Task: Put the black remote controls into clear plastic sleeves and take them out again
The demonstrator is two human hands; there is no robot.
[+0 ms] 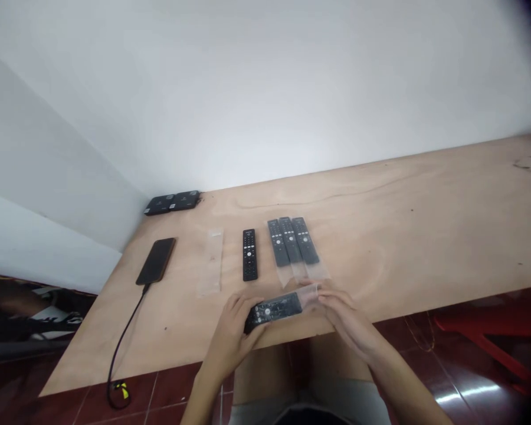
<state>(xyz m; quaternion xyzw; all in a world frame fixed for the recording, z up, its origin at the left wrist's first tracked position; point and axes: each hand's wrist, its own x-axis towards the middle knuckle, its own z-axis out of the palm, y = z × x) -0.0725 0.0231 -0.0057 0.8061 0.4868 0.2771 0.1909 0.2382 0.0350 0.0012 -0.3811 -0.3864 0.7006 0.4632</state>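
Near the table's front edge, a black remote control point(279, 307) lies sideways inside a clear plastic sleeve point(308, 296). My left hand point(235, 330) is closed around the remote's left end. At the other side, the fingers of my right hand point(343, 313) pinch the loose end of the sleeve. Just beyond, three sleeved remotes point(293, 242) rest side by side. A bare black remote point(249, 255) lies upright in view to their left. Left of that is a flat clear plastic sleeve point(211, 262) with no remote in it.
A phone point(156, 261) with a black cable point(123, 342) lies at the left; the cable hangs over the front edge. Two black boxes point(172, 202) sit in the back left corner by the white wall point(292, 88). A red stool point(487, 330) stands right, below the wooden table point(407, 236).
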